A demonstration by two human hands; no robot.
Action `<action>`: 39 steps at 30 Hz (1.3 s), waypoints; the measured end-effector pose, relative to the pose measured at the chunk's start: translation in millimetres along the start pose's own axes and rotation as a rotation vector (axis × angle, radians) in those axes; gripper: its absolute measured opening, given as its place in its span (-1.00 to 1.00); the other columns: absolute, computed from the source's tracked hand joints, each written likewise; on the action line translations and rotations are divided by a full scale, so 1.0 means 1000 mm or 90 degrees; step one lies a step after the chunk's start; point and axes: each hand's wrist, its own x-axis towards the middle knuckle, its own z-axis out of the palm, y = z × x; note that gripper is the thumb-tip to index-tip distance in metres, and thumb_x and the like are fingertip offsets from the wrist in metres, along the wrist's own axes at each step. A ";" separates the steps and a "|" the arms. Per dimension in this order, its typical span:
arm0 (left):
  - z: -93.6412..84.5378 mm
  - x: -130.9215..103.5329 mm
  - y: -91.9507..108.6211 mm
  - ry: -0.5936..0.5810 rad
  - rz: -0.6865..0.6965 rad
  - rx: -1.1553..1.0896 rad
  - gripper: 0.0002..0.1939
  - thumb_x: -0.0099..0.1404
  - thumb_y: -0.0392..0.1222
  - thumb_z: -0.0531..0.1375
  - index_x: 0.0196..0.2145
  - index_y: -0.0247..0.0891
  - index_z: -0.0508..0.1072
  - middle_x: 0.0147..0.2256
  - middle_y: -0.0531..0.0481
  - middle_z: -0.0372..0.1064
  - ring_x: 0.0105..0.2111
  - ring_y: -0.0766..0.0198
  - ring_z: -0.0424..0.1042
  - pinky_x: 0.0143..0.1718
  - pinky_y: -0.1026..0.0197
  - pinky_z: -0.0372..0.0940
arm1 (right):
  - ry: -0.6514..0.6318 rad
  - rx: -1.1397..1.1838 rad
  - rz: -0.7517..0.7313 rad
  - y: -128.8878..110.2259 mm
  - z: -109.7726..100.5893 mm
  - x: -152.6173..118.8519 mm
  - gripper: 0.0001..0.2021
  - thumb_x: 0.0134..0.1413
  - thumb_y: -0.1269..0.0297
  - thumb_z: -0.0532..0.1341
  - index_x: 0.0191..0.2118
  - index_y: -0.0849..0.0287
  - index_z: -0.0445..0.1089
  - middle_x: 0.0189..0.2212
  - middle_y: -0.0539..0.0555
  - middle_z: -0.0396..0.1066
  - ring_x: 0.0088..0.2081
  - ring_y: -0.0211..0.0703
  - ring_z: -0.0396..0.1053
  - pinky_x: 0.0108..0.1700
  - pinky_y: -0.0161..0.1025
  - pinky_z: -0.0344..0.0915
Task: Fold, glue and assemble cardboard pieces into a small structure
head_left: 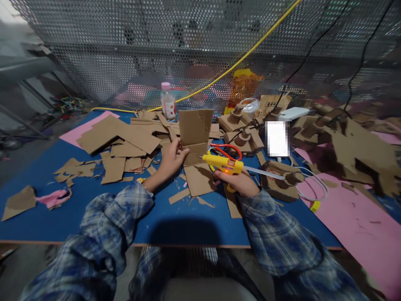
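Observation:
My left hand grips the left edge of a folded cardboard piece, thumb over its face. One panel of the piece stands upright, and a lower flap lies towards me on the table. In my right hand is a yellow glue gun with a small orange light lit on its side. A clear glue stick sticks out of its back end. The nozzle points left, close to the fold of the cardboard; whether it touches cannot be made out. Red-handled scissors or pliers lie just behind the gun.
Cardboard scraps cover the left of the blue table. A pink-capped bottle stands at the back. Cardboard assemblies, a white cable and a pink sheet lie right. A yellow hose crosses the perforated metal screen.

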 end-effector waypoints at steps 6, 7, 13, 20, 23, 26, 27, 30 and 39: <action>0.022 0.023 -0.009 -0.024 0.062 -0.120 -0.68 0.16 -0.10 0.21 -0.19 -0.31 0.29 -0.38 0.00 0.42 -0.42 0.33 0.40 -0.39 0.31 0.28 | 0.038 -0.024 0.007 0.008 -0.002 0.007 -0.76 -0.26 0.19 0.29 -0.37 0.18 0.45 -0.41 0.09 0.49 -0.36 -0.11 0.43 -0.25 -0.14 0.41; 0.025 0.022 -0.011 -0.027 0.059 -0.137 -0.67 0.14 -0.08 0.22 -0.20 -0.31 0.29 -0.38 -0.01 0.42 -0.41 0.31 0.41 -0.38 0.30 0.29 | 0.037 -0.031 0.005 0.010 -0.002 0.008 -0.76 -0.27 0.18 0.29 -0.39 0.17 0.45 -0.42 0.08 0.49 -0.35 -0.11 0.43 -0.24 -0.15 0.41; 0.035 0.010 -0.020 -0.067 0.089 -0.157 -0.62 0.22 -0.05 0.16 -0.09 -0.31 0.22 -0.32 -0.07 0.46 -0.38 0.29 0.44 -0.39 0.29 0.29 | 0.048 -0.048 0.017 0.014 0.004 0.009 -0.75 -0.28 0.17 0.28 -0.38 0.15 0.45 -0.40 0.08 0.51 -0.35 -0.10 0.45 -0.26 -0.18 0.41; 0.038 0.010 -0.027 -0.104 0.121 -0.042 -0.77 0.29 -0.06 0.07 -0.25 -0.29 0.32 -0.47 0.02 0.37 -0.47 0.31 0.33 -0.42 0.30 0.19 | 0.049 -0.078 0.015 0.020 0.002 0.012 -0.77 -0.25 0.22 0.26 -0.36 0.15 0.46 -0.45 0.04 0.49 -0.40 -0.15 0.43 -0.32 -0.24 0.39; 0.038 0.011 -0.027 -0.088 0.137 -0.010 -0.74 0.31 -0.04 0.02 -0.45 -0.24 0.23 -0.57 0.10 0.19 -0.55 0.36 0.19 -0.49 0.31 0.08 | 0.053 -0.090 0.002 0.016 0.003 0.013 -0.79 -0.26 0.23 0.26 -0.38 0.14 0.45 -0.48 0.02 0.47 -0.43 -0.19 0.41 -0.36 -0.27 0.37; 0.037 0.010 -0.025 -0.071 0.157 -0.010 -0.70 0.32 -0.06 -0.02 -0.53 -0.22 0.14 -0.61 0.14 0.05 -0.57 0.36 0.13 -0.50 0.31 0.01 | 0.050 -0.105 0.031 0.012 0.002 0.016 -0.84 -0.30 0.24 0.26 -0.47 0.15 0.42 -0.58 -0.02 0.41 -0.52 -0.24 0.34 -0.47 -0.32 0.30; 0.036 0.010 -0.023 -0.069 0.163 -0.013 -0.69 0.32 -0.06 -0.02 -0.54 -0.21 0.12 -0.62 0.14 0.03 -0.57 0.36 0.11 -0.50 0.30 0.00 | 0.046 -0.114 0.048 0.012 0.002 0.017 -0.85 -0.31 0.24 0.26 -0.49 0.16 0.41 -0.61 -0.03 0.39 -0.55 -0.26 0.32 -0.50 -0.33 0.28; 0.035 0.009 -0.021 -0.058 0.180 -0.016 -0.66 0.31 -0.07 -0.01 -0.59 -0.21 0.08 -0.64 0.16 -0.06 -0.59 0.37 0.06 -0.50 0.29 -0.02 | 0.047 -0.157 0.081 0.013 -0.001 0.021 -0.84 -0.30 0.24 0.28 -0.49 0.19 0.42 -0.65 -0.03 0.37 -0.62 -0.29 0.27 -0.57 -0.35 0.21; 0.038 0.009 -0.026 -0.022 0.215 -0.027 -0.60 0.32 -0.04 0.01 -0.62 -0.22 0.06 -0.66 0.16 -0.09 -0.62 0.39 0.01 -0.53 0.29 -0.05 | 0.020 -0.077 -0.027 0.023 -0.003 0.017 -0.76 -0.27 0.27 0.31 -0.35 0.17 0.48 -0.33 0.08 0.53 -0.24 -0.05 0.48 -0.12 -0.13 0.41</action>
